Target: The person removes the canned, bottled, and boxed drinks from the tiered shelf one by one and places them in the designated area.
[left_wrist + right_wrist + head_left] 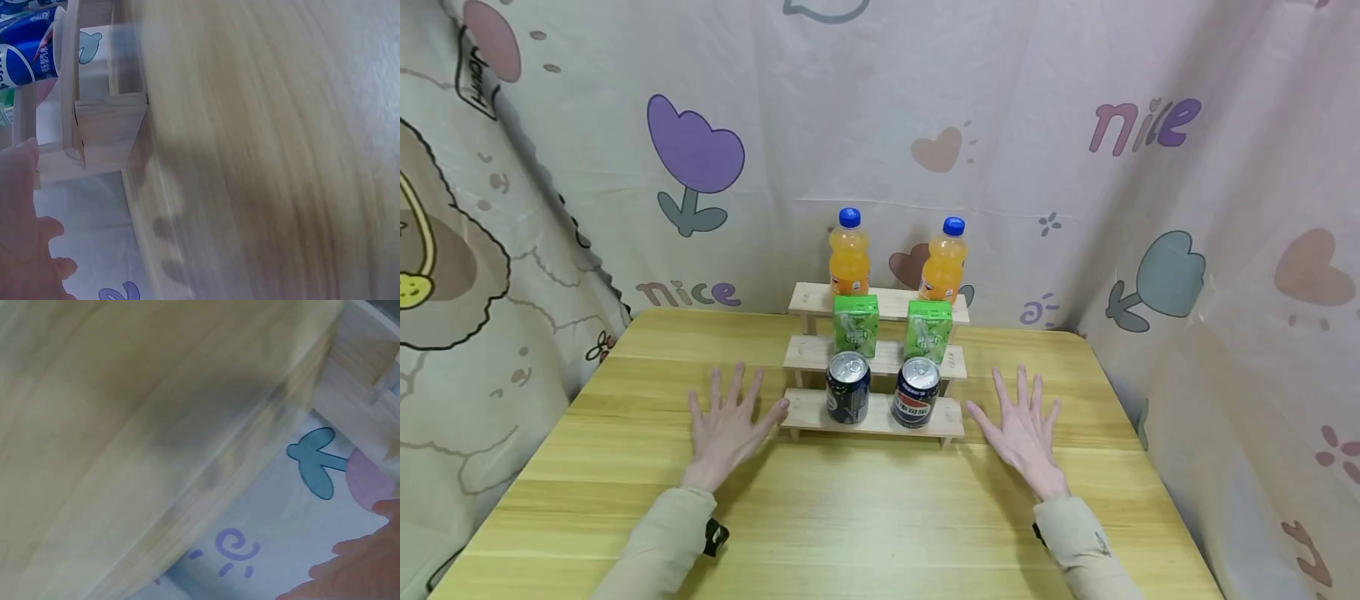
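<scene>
A three-step wooden rack (872, 425) stands on the table between my hands. Two dark blue soda cans, the left can (847, 392) and the right can (915, 396), occupy its lowest step. Green drink cartons, a left carton (855, 327) and a right carton (928, 332), sit on the middle step. On top are two orange soda bottles, a left bottle (849, 260) and a right bottle (944, 267), with blue caps. My left hand (726, 429) spreads its fingers beside the rack, thumb near the lowest step's end. My right hand (1021, 429) is spread likewise on the other side, holding nothing.
The wooden table (880, 525) extends in front of the rack and out to both sides. A patterned curtain (850, 108) hangs behind the table and along its left and right sides. A black strap (716, 537) shows at the left wrist.
</scene>
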A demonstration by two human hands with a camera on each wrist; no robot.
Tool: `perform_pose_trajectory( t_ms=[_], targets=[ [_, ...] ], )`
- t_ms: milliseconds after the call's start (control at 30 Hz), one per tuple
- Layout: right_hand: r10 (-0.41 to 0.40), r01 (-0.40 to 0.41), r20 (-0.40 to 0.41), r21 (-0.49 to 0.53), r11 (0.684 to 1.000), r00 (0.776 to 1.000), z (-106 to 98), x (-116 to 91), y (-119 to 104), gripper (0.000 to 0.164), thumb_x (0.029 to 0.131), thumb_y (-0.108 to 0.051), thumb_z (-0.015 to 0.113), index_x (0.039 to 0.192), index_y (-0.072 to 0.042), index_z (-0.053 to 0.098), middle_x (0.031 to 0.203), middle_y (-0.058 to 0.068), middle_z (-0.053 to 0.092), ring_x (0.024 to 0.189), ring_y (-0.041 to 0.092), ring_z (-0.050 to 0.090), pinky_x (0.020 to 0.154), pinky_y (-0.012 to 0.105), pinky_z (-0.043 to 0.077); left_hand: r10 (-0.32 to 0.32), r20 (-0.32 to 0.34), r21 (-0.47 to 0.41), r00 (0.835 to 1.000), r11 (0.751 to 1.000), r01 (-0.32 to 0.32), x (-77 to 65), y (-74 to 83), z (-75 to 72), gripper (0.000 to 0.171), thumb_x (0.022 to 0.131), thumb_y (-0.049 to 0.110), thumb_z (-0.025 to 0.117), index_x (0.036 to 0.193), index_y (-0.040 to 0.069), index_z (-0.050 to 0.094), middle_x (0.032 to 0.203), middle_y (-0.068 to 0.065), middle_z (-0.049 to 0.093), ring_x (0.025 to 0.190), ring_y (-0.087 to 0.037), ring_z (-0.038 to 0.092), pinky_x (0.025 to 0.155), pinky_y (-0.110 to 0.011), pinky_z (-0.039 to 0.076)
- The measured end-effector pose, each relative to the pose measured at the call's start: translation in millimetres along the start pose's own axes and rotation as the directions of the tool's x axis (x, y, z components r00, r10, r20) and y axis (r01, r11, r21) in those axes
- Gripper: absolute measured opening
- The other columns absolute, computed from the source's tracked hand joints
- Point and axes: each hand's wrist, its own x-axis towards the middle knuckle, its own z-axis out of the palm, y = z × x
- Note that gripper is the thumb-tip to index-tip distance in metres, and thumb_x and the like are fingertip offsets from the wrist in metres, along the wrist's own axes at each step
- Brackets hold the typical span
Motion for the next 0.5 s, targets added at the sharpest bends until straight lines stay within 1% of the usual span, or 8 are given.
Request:
perform_pose_trajectory(
  t_ms=[100,200,333,400,500],
  targets=[
    [0.005,-0.005,0.004,0.051,0.999,1.0,-5.6,1.2,-6.7,0.086,0.096,-0.073,0.04,0.163,-0.027,0.011,0.169,0.016,-0.012,0.154,0.048,-0.014,0.111,0.079,-0.014,0.001,0.004,-0.015,1.0,1.0,-0.001,-0.2,3.5,-0.6,0.085,0.099,0.072,0.031,0.161,0.015,0.021,0.17,-0.018,0.008,0.154,-0.051,0.002,0.117,-0.077,-0.005],
    [0.016,-0.017,0.008,0.126,0.992,1.0,-13.9,4.1,-15.8,0.086,0.096,-0.072,0.041,0.163,-0.027,0.008,0.169,0.013,-0.014,0.154,0.046,-0.014,0.112,0.079,-0.013,0.0,0.01,-0.055,1.0,0.999,0.0,-0.8,8.4,-2.0,0.083,0.1,0.069,0.032,0.161,0.015,0.017,0.17,-0.019,0.006,0.154,-0.05,0.004,0.119,-0.075,-0.004],
    [0.027,-0.025,-0.006,0.229,0.973,1.0,-25.6,11.6,-28.9,0.086,0.097,-0.068,0.043,0.163,-0.024,0.01,0.17,0.014,-0.008,0.156,0.043,-0.006,0.117,0.077,-0.004,0.023,-0.002,-0.095,1.0,0.995,-0.023,-1.9,15.8,-2.7,0.081,0.102,0.064,0.035,0.161,0.012,0.018,0.168,-0.023,0.008,0.153,-0.049,0.011,0.122,-0.07,0.004],
    [0.022,-0.011,-0.035,0.3,0.954,0.999,-31.9,17.8,-35.5,0.083,0.098,-0.063,0.046,0.163,-0.021,0.014,0.17,0.017,-0.002,0.156,0.044,0.001,0.119,0.075,0.001,0.044,-0.019,-0.108,0.999,0.993,-0.046,-2.4,19.9,-2.6,0.078,0.103,0.061,0.037,0.16,0.009,0.022,0.167,-0.025,0.013,0.152,-0.05,0.016,0.122,-0.069,0.008],
    [0.016,0.021,-0.084,0.42,0.907,0.996,-42.4,28.3,-45.8,0.078,0.099,-0.055,0.051,0.161,-0.017,0.021,0.17,0.019,0.009,0.156,0.043,0.011,0.121,0.071,0.008,0.064,-0.039,-0.138,0.997,0.988,-0.069,-2.8,25.2,-2.0,0.074,0.104,0.055,0.041,0.158,0.005,0.027,0.164,-0.028,0.022,0.149,-0.05,0.024,0.122,-0.067,0.016]
  ],
)
